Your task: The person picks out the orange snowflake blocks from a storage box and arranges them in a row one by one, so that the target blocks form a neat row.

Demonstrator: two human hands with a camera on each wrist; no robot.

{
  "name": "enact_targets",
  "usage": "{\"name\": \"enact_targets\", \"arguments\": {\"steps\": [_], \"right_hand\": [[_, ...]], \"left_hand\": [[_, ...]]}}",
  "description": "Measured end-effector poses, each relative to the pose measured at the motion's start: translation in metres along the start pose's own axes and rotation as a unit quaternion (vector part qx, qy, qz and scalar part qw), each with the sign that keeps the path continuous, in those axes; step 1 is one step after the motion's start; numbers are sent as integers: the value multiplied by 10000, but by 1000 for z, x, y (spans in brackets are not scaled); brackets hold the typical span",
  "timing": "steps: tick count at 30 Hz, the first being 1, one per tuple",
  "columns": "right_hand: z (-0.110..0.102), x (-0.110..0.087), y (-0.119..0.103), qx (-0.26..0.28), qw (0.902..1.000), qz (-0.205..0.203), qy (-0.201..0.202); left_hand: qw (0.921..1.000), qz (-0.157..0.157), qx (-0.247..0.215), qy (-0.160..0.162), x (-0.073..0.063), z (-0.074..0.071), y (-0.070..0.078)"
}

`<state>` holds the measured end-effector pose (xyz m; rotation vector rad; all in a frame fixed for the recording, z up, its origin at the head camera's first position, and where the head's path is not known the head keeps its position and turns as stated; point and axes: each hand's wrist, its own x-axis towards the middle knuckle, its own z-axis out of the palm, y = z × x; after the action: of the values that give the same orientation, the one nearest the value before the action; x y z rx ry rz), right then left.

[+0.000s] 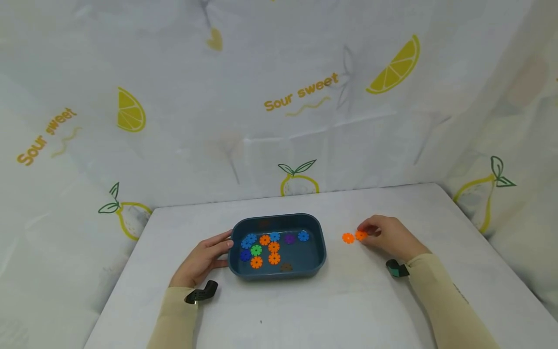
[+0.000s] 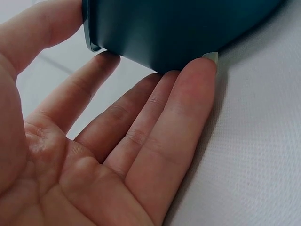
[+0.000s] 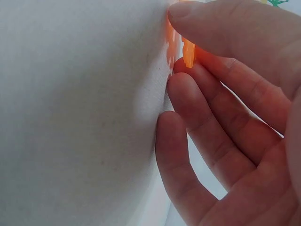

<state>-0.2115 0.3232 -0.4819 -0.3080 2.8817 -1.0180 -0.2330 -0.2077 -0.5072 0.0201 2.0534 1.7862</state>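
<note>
A dark blue-green plastic basin (image 1: 279,277) stands on the white table with several notched plastic discs in it. My left hand (image 1: 198,261) grips its left end, thumb over the rim and fingers against the outer wall; the left wrist view shows the fingertips under the basin's side (image 2: 155,33). To the right of the basin, my right hand (image 1: 392,237) pinches an orange notched disc (image 1: 361,235) between thumb and fingers, close over the tabletop. Another orange disc (image 1: 348,238) lies just left of it. In the right wrist view the thumb partly hides the held disc (image 3: 188,52).
Among the discs in the basin are a green one (image 1: 256,250), a purple one (image 1: 289,238) and a brown one (image 1: 286,267), besides blue and orange ones. A white curtain (image 1: 196,160) printed with lemons hangs behind the table (image 1: 279,315).
</note>
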Motion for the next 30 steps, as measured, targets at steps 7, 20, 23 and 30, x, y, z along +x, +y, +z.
{"name": "enact_targets", "arguments": {"steps": [7,20,23,30], "right_hand": [[0,1,2,-39,10000,32,27],[1,-1,5,-82,9999,75,60],[1,0,5,-107,9999,56,58],[1,0,7,-168,9998,-10,79]], "left_hand": [[10000,-22,-36,71,1,0,1],[10000,55,-58,-34,2,2,1],[10000,41,-73,-40,2,1,0],[10000,36,-61,-28,0,2,2]]}}
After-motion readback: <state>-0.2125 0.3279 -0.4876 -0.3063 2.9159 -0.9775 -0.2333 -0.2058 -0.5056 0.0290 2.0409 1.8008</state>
